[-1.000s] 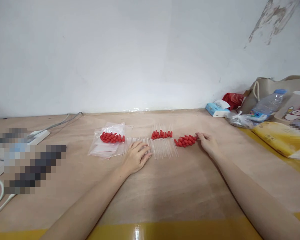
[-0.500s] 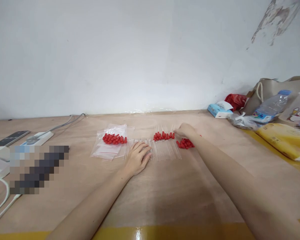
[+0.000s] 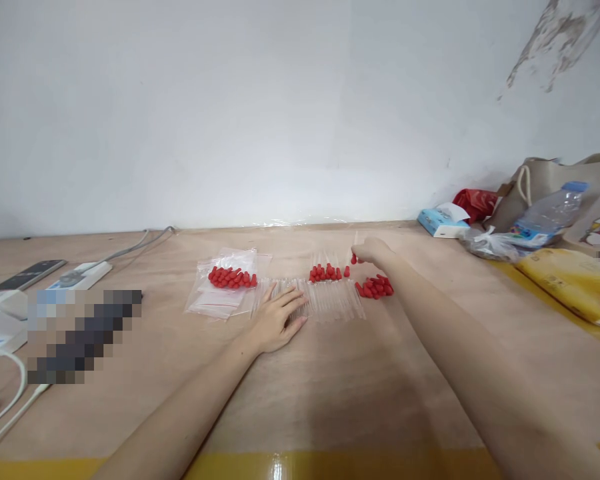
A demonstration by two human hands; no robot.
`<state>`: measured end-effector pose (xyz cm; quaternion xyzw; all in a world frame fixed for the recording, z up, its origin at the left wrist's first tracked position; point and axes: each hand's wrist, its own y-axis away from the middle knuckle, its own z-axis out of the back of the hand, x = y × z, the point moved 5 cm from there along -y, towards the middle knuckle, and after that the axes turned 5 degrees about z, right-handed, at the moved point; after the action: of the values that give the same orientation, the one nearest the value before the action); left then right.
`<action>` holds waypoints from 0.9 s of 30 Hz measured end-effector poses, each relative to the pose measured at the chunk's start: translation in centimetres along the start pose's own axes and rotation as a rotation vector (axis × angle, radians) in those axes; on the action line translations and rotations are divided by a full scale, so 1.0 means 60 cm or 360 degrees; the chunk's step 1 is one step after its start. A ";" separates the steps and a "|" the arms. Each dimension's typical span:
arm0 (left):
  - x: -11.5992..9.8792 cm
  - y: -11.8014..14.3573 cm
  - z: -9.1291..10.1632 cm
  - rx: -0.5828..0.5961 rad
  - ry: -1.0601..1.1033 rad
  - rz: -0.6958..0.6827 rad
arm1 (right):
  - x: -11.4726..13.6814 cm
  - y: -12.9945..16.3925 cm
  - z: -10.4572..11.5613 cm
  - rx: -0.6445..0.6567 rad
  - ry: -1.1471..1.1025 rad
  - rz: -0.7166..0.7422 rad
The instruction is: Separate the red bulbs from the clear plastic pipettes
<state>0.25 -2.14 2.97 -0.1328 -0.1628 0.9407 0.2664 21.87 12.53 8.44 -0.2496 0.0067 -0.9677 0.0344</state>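
Note:
My left hand (image 3: 275,321) lies flat, fingers spread, over a row of thin clear tubes (image 3: 335,300). My right hand (image 3: 375,250) pinches a dropper (image 3: 354,259) with a red bulb; its clear tube points up toward the wall. Just left of it lie several droppers with red bulbs (image 3: 325,272), their clear tubes pointing away. A pile of loose red bulbs (image 3: 377,287) sits below my right wrist. Another heap of red bulbs (image 3: 230,277) rests on clear zip bags (image 3: 215,301) to the left.
At left are a phone (image 3: 33,273), a power strip (image 3: 87,277) with cables and a blurred dark object (image 3: 87,340). A tissue pack (image 3: 443,221), a plastic bottle (image 3: 550,213) and a yellow package (image 3: 570,280) stand at right. A white wall (image 3: 280,113) closes the back.
My right hand has lifted slightly up and away from the dropper row, with one red-bulbed dropper now showing in its fingers. The left hand stays on the tubes, its fingers a little more spread.

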 end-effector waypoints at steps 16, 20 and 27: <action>-0.054 0.004 0.019 -0.0364 -0.0170 -0.0287 | 0.042 0.266 -0.095 -0.0727 0.0054 0.1587; -0.060 0.004 0.022 -0.0368 -0.0191 -0.0269 | 0.045 0.267 -0.092 -0.0741 0.0116 0.1601; -0.060 0.014 0.028 -0.0445 -0.0200 -0.0292 | 0.039 0.275 -0.090 -0.0814 0.0095 0.1613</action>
<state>2.27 -5.19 4.80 -0.0939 -0.3197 0.8871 0.3194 18.25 -4.11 4.33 -0.1883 0.3608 -0.8044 0.4328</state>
